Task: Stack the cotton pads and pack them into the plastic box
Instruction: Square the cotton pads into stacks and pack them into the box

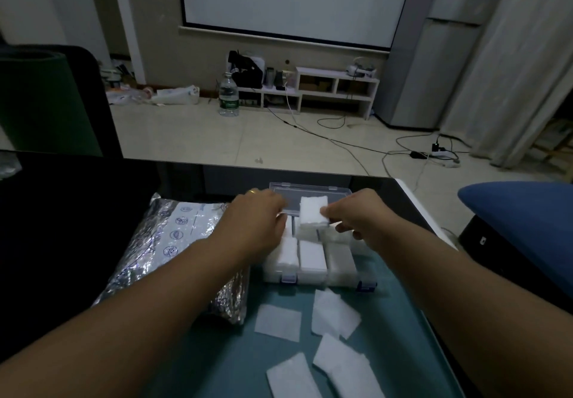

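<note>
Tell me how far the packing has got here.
Done: front compartments of the plastic box hold pad stacks. In hand: the right hand pinches a cotton pad stack over a rear compartment, left hand alongside. Left: loose cotton pads on the table.

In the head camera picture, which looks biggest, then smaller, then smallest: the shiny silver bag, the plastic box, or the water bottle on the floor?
1. Shiny silver bag: looks largest.
2. Plastic box: smaller than the bag, though the hands hide part of it.
3. Water bottle: looks smallest, but it stands far from the camera, so its real size is unsure.
</note>
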Demonstrator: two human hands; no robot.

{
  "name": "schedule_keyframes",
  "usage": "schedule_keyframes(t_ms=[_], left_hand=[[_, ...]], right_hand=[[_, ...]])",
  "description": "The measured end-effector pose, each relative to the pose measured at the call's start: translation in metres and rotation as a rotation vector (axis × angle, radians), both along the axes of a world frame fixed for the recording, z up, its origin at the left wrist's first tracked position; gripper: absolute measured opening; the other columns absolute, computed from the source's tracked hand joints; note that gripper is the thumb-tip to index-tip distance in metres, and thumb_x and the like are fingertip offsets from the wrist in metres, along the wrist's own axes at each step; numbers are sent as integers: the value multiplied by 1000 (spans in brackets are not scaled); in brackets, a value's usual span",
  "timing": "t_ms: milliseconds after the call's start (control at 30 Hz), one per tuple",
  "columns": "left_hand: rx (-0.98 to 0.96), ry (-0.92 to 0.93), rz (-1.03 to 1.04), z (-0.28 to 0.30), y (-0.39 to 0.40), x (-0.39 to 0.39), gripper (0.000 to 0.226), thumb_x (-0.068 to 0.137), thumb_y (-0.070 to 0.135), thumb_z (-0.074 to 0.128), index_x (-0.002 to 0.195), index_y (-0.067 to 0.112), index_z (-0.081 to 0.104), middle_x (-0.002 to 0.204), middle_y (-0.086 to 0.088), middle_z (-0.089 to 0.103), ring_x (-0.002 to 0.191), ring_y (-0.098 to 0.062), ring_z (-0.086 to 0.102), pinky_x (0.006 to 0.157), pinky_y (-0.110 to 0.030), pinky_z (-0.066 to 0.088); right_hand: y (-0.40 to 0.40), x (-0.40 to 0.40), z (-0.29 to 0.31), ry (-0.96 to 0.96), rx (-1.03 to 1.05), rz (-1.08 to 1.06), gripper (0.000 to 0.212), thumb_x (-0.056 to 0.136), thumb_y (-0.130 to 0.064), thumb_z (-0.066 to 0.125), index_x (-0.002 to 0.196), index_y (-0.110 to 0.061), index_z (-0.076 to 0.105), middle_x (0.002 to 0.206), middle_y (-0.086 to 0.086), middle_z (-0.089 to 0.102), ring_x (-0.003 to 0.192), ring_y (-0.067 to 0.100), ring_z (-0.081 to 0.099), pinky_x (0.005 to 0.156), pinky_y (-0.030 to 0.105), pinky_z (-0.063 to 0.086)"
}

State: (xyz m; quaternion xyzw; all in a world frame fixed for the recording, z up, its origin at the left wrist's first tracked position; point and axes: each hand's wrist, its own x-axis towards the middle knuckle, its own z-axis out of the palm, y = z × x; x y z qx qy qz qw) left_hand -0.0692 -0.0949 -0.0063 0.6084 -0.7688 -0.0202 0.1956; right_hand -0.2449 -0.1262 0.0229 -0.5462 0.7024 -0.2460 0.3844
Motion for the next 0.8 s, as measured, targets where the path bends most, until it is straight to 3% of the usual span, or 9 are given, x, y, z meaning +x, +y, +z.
schedule_keyframes(t_ms=[167,233,333,467,567,667,800], left_hand=[[25,-90,-77,-6,-15,-5,43,99,28,48,142,28,43,141,2,50,127,-19,44,107,-37,34],[20,-165,-132,-8,-19,-7,47,99,25,47,145,29,40,145,2,46,130,-20,41,108,-39,32],[56,-290,-220,-11,-21,-8,53,97,18,46,148,29,37,153,4,37,137,-19,35,113,-39,26],[99,-391,-307,-15,-19,-9,49,97,20,41,146,25,42,156,3,35,142,-19,28,116,-39,21],[103,-384,-320,-14,-18,-9,42,98,24,39,140,22,49,150,1,42,140,-20,33,115,-40,24],[77,-361,-329,-16,-20,-8,42,102,34,31,136,21,50,148,-2,45,138,-20,37,113,-41,27],[152,-386,-360,-20,-20,-9,54,103,36,29,153,17,27,162,-6,22,148,-18,20,121,-41,15]], right_hand=[[-14,9,-14,93,1,0,20,89,-19,67,103,-6,61,86,4,64,63,8,56,46,17,37],[-17,9,-22,130,-11,4,18,87,-20,70,98,-7,63,86,5,66,66,12,59,52,20,46],[-22,10,-34,173,-56,-22,20,82,-23,75,91,-8,65,85,8,69,75,20,67,74,33,59],[-23,10,-41,205,-138,-15,20,79,-27,77,87,-13,66,82,6,68,77,21,66,77,41,58],[-16,8,-40,352,-330,24,13,89,-29,66,87,-16,67,83,3,68,75,17,65,76,39,57],[-8,1,-36,492,-535,204,23,97,-22,51,116,-20,65,112,3,67,99,15,62,91,38,53],[5,-14,-39,601,-439,588,36,101,-21,41,135,-23,53,144,-1,49,131,15,43,112,35,34]])
